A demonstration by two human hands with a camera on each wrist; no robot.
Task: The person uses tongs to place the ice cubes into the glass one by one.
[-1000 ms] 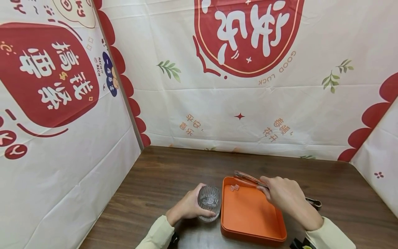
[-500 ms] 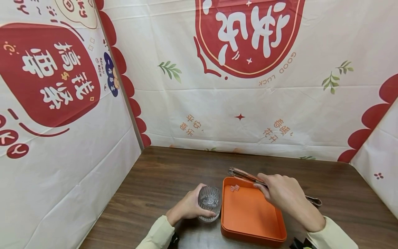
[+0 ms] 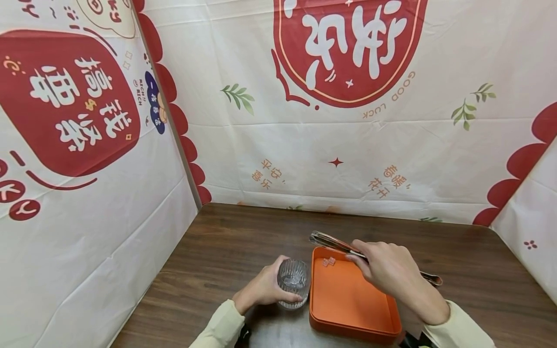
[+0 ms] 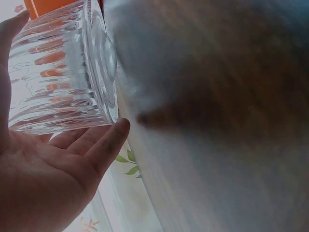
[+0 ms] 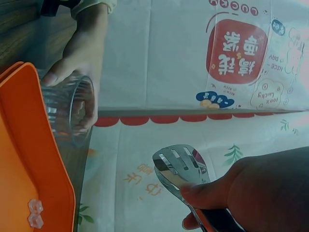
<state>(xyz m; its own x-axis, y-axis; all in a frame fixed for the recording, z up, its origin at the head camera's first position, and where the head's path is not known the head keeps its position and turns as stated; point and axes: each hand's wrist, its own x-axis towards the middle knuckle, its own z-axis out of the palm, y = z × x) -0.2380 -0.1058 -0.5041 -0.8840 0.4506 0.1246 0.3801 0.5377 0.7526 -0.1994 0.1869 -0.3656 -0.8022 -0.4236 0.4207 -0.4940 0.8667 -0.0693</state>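
My left hand [image 3: 265, 286] wraps its thumb and fingers round a clear ribbed drinking glass [image 3: 293, 280], which stands just left of the orange tray [image 3: 354, 309]. In the left wrist view the fingertips reach low along the glass [image 4: 58, 72] near its thick base. My right hand [image 3: 385, 268] grips metal tongs [image 3: 329, 241] above the tray's back part. The tongs' heads point left, past the tray's back left corner and higher than the glass. Slotted steel shows on the head of the tongs [image 5: 181, 164] in the right wrist view.
Two small clear pinkish pieces [image 3: 328, 261] lie side by side in the tray's back left corner. Brown wood-grain table [image 3: 235, 237] surrounds the tray. Printed white cloth [image 3: 304, 145] hangs along the back and both sides.
My right hand has carried the tongs left, so their heads have passed from the tray's back rim to beyond its left corner. My left hand and the glass have stayed in place.
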